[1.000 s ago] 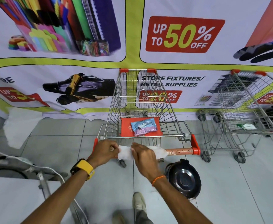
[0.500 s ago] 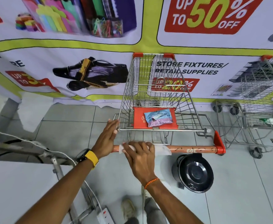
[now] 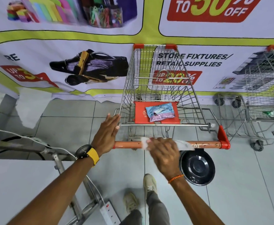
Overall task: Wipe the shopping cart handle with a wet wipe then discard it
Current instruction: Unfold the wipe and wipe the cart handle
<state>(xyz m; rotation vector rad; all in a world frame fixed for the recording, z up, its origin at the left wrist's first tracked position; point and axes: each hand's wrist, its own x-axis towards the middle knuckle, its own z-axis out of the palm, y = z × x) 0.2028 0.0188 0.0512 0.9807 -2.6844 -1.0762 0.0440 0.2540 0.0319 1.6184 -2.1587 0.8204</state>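
Orange cart handle (image 3: pixel 128 144) with red end cap (image 3: pixel 224 140); white wipe (image 3: pixel 145 143) on it; beyond the handle, a red seat flap (image 3: pixel 139 113) bearing a blue-and-pink packet (image 3: pixel 160 112); below the handle, a black bin lid (image 3: pixel 197 168); grey floor tiles (image 3: pixel 246 176).

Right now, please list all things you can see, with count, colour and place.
Shopping cart: one, silver wire with red corners, centre, facing the banner.
Handle: one, orange bar with red end cap, near side of that cart.
Wet wipe: one, white, on the handle under the right hand.
Wipes pack: one, blue and pink, on the red child-seat flap.
Bin: one, black, on the floor below the handle's right end.
Second cart: one, silver, far right.
Banner: one, white and yellow-green, on the wall.
Power strip: one, white, bottom floor.
Left hand: flat against the cart's left corner.
Right hand: pressing the wipe on the handle.
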